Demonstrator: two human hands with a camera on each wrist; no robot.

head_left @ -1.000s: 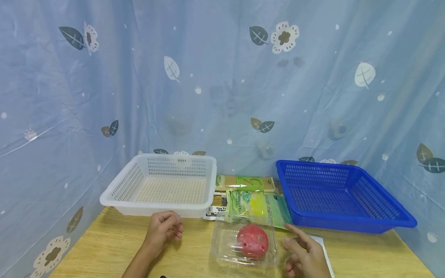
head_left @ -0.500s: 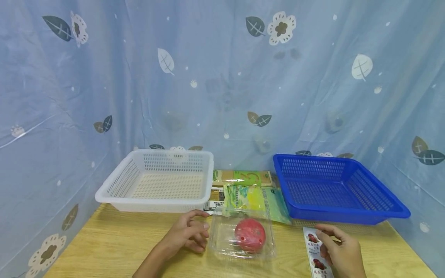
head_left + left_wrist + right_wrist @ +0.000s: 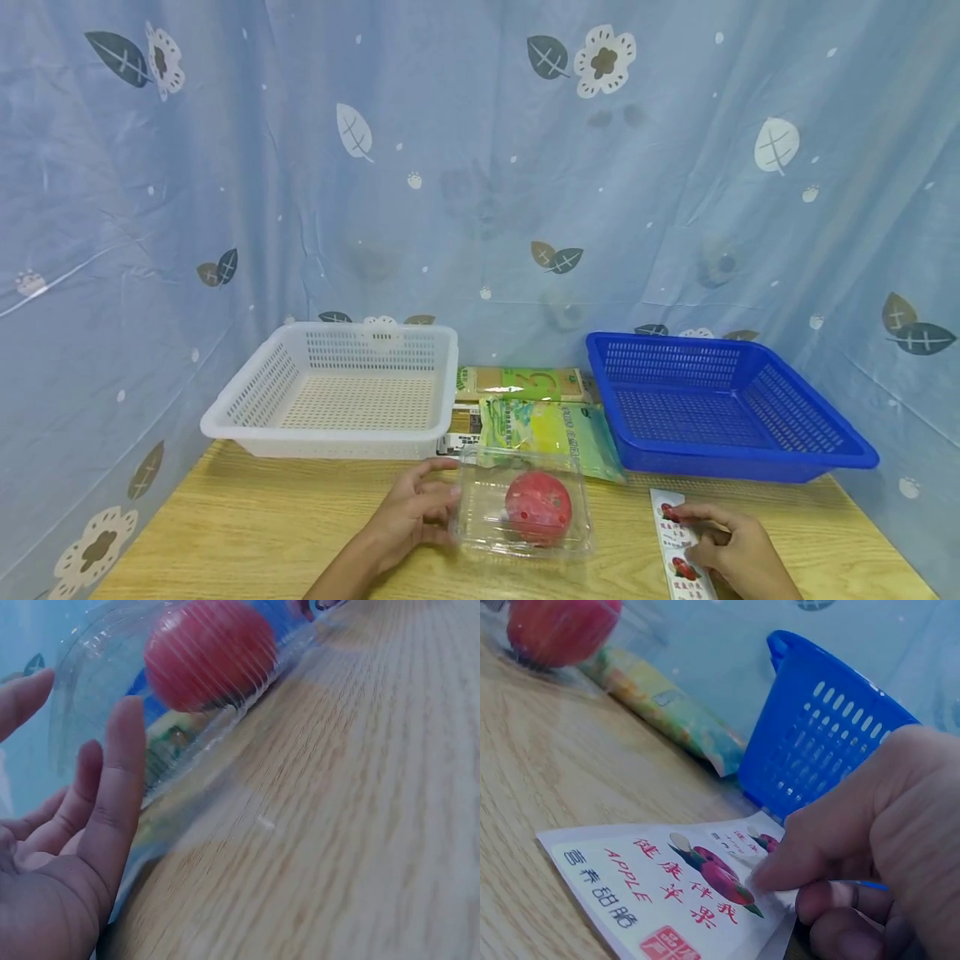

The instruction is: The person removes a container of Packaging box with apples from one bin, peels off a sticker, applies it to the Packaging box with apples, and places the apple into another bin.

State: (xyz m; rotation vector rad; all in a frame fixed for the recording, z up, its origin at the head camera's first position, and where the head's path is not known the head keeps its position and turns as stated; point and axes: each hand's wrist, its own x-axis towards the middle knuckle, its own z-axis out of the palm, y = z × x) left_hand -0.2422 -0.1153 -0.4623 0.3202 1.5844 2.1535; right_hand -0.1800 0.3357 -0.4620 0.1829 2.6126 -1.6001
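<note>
Since a moment ago our left hand (image 3: 416, 517) has slid right, up to the clear box (image 3: 525, 510), and our right hand (image 3: 731, 554) has gone off to the sticker sheet (image 3: 682, 550) on the right.

Our left hand now holds the near left side of the clear box, thumb on the far edge and fingers curled along its wall. The box sits on the wooden table (image 3: 247, 533), near us, in the middle. Our right hand pinches the sticker sheet, fingertips (image 3: 776, 871) pressed on the picture of apples.

We think the clear box is light and thin. It would bend or crack if we squeezed hard, and the smooth plastic may slip. The red ball (image 3: 537, 507) inside could roll about. Best to hold the box by its two sides, down low, and keep it flat. The sticker sheet is floppy paper, so we would lift it by one edge.

We count one clear box, one red ball and one sticker sheet. There are two baskets, a white basket (image 3: 337, 392) far left and a blue basket (image 3: 720, 408) far right. Between them lie flat packets (image 3: 547, 425), at least two.
</note>
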